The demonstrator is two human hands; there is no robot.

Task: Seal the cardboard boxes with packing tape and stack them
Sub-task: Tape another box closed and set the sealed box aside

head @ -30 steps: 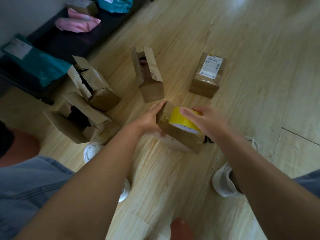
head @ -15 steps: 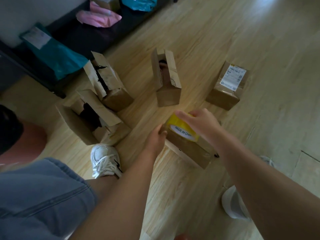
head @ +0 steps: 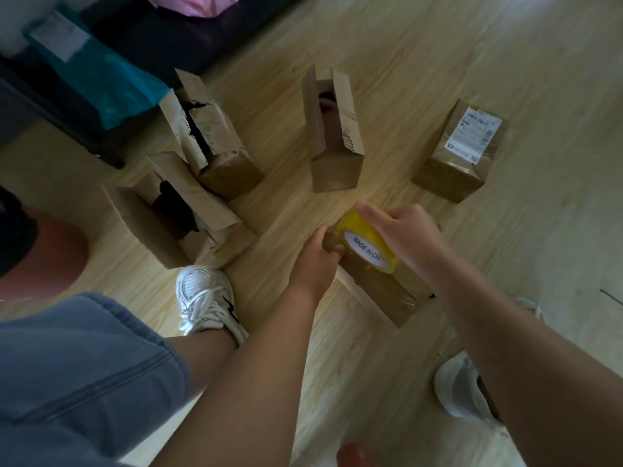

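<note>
A brown cardboard box [head: 381, 284] lies on the wooden floor in front of me. My left hand [head: 318, 254] grips its near-left end, fingers curled round the corner. My right hand [head: 404, 230] holds a yellow roll of packing tape [head: 365, 246] pressed on the box's top. Several more boxes stand beyond: two torn open ones at the left [head: 215, 143] [head: 175, 217], one with raised flaps in the middle [head: 333, 136], and a taped one with a white label at the right [head: 458, 156].
My white shoes rest on the floor, one at the left [head: 205, 298] and one at the lower right [head: 462, 389]. A dark low bench [head: 141, 35] along the back left carries a teal mailer bag [head: 97, 79] and a pink bag [head: 199, 3].
My left hand went from resting on the box's end to curling round its corner. The tape roll slid toward that end. The camera view shifted, bringing my left leg and shoe into view.
</note>
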